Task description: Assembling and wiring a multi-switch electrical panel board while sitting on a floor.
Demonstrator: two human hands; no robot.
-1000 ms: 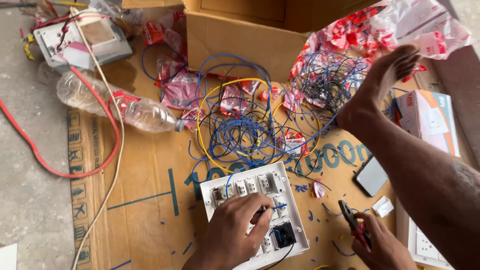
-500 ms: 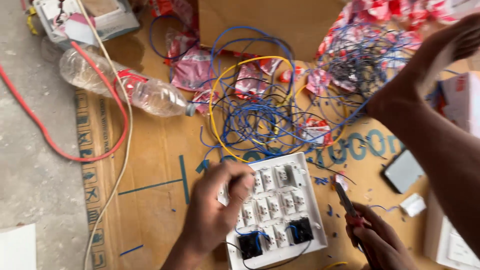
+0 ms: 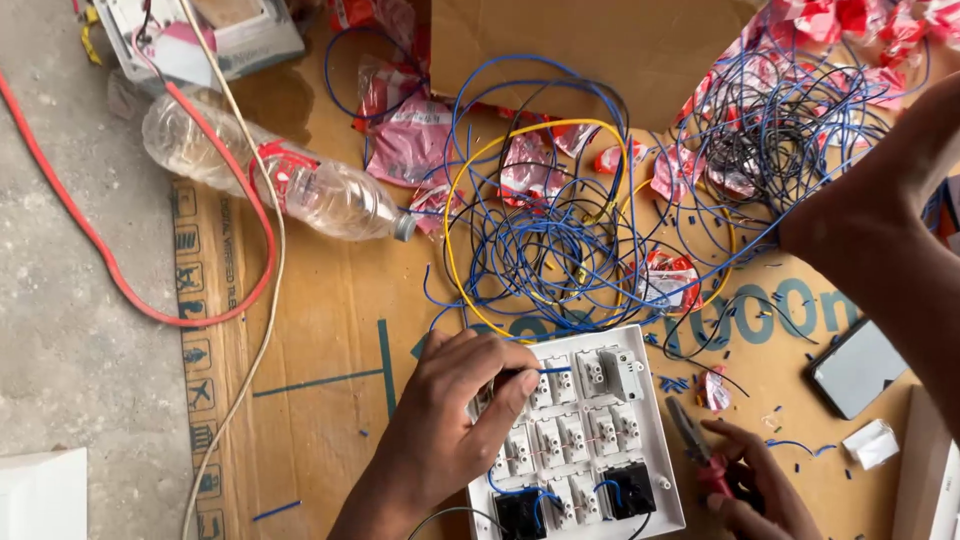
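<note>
The switch panel (image 3: pixel 590 430) lies back-side up on flattened cardboard (image 3: pixel 320 330) spread over the floor, near the bottom middle of the view. It is a white rectangular plate with rows of small white switch modules, their terminals facing up, and two black modules along its near edge. Short blue wires loop between the lower modules.

The left hand (image 3: pixel 450 430) rests on the panel's left side, its fingers (image 3: pixel 510 385) pinched on a short blue wire (image 3: pixel 555 370) at a top-row module. The right hand (image 3: pixel 750 490), just right of the panel, has its fingers closed around red-handled pliers (image 3: pixel 700 450).

Behind the panel sprawls a tangle of blue and yellow wire (image 3: pixel 540 230), among red and clear wrappers. A clear plastic bottle (image 3: pixel 270 170) lies to the left. Another person's bare leg (image 3: pixel 880 230) crosses the right side, near a phone (image 3: pixel 855 365).
</note>
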